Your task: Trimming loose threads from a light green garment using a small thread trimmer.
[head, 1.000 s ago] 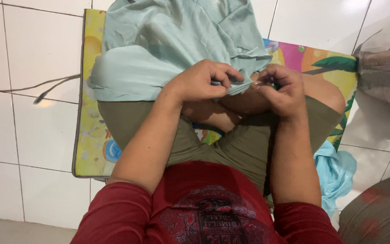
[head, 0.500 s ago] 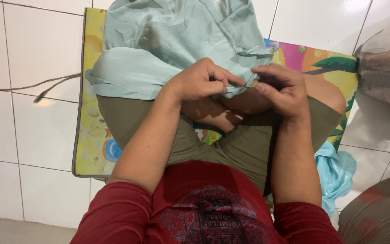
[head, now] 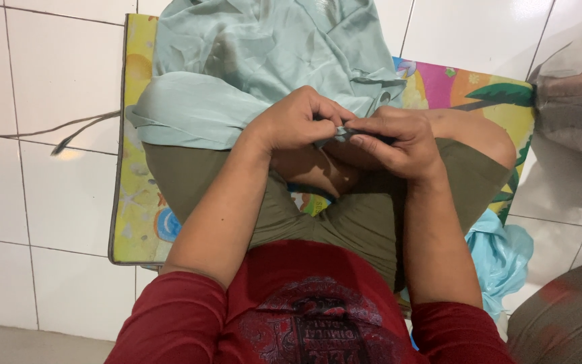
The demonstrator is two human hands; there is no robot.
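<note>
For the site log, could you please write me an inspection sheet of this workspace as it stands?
Surface: colourful play mat on white tiled floor.
Job's things: pale green cloth draped over the lap and mat.
Clutter: light blue plastic bag by the right leg.
Grips: left hand and right hand both pinch the cloth's edge, fingertips meeting.
Cables: thin cord lying on the tiles, left.
Surroundings: greyish fabric at far right.

The pale green cloth (head: 250,61) looks thin, smooth and faintly silky, falling in soft folds. The play mat (head: 133,202) under it seems glossy printed plastic, and the white floor tiles (head: 48,81) at left are shiny glazed ceramic.
</note>
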